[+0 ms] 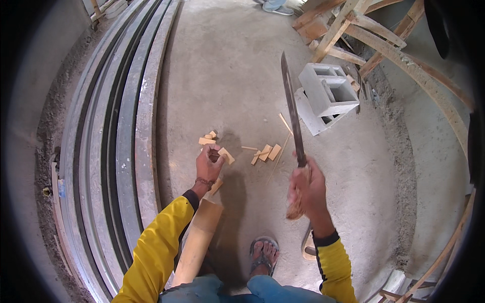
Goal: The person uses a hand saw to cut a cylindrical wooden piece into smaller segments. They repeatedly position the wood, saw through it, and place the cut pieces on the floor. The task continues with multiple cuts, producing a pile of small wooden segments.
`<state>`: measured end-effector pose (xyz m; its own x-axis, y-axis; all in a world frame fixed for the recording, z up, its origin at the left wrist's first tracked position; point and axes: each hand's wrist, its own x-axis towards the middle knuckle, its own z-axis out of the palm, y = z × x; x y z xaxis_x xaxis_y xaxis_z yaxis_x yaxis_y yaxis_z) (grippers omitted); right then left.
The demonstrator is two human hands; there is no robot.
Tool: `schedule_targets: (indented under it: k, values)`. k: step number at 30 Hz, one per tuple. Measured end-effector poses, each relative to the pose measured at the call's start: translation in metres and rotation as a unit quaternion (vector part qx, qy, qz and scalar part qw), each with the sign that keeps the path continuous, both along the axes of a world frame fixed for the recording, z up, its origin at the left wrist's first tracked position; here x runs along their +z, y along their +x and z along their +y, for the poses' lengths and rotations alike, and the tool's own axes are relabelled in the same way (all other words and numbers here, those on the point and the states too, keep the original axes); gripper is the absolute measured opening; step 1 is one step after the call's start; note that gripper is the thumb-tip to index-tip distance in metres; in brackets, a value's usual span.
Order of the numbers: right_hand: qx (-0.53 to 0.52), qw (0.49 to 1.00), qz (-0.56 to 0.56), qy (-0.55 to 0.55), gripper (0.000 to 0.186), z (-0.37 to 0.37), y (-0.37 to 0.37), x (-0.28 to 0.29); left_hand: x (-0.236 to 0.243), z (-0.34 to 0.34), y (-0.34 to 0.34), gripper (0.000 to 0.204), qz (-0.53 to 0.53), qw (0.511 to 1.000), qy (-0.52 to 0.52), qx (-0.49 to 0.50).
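Observation:
My left hand (208, 165), with a beaded bracelet at the wrist, pinches a small flat piece of bamboo (227, 156) between thumb and fingers. In my right hand (312, 188) is a machete (291, 101), gripped by its wooden handle (294, 210), the long dark blade pointing up and away from me. A thick bamboo pole (198, 242) leans below my left forearm, its end near the wrist. Several small cut pieces (206, 140) lie on the floor just beyond my left hand. Another group of pieces (265, 153) lies between my two hands.
Long metal beams (128, 126) run along the left wall. Grey concrete blocks (328, 93) stand at the right, near timber framing (391, 50). My sandalled foot (264, 252) is below, beside a loose sandal (309, 245). Another person's shoe (278, 9) shows at the far edge.

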<state>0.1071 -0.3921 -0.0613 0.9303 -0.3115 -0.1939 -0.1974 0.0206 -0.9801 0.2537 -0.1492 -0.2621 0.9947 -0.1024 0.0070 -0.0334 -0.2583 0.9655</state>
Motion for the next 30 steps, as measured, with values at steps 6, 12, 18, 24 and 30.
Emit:
schedule_targets:
  k: [6,12,18,24,30]
  values:
    - [-0.053,0.995,-0.063,0.049,0.054,0.005,0.056,0.062,0.0,0.001,0.005,0.025,-0.013,0.998,-0.063,0.004]
    - [-0.028,0.995,-0.004,-0.1,0.036,0.016,-0.008,-0.02,0.011,0.001,0.01,0.026,0.084,0.987,-0.136,0.013]
    - [0.0,0.982,0.129,-0.139,0.032,0.033,-0.095,-0.119,0.01,0.005,0.012,0.029,0.088,0.984,-0.151,0.028]
    - [0.032,0.966,0.191,-0.173,0.032,0.044,-0.143,-0.135,0.002,0.006,0.012,0.022,0.05,0.996,-0.069,0.02]
    - [0.066,0.949,0.213,-0.223,0.026,0.046,-0.145,-0.131,0.004,0.007,0.005,0.015,0.004,1.0,0.019,-0.003]
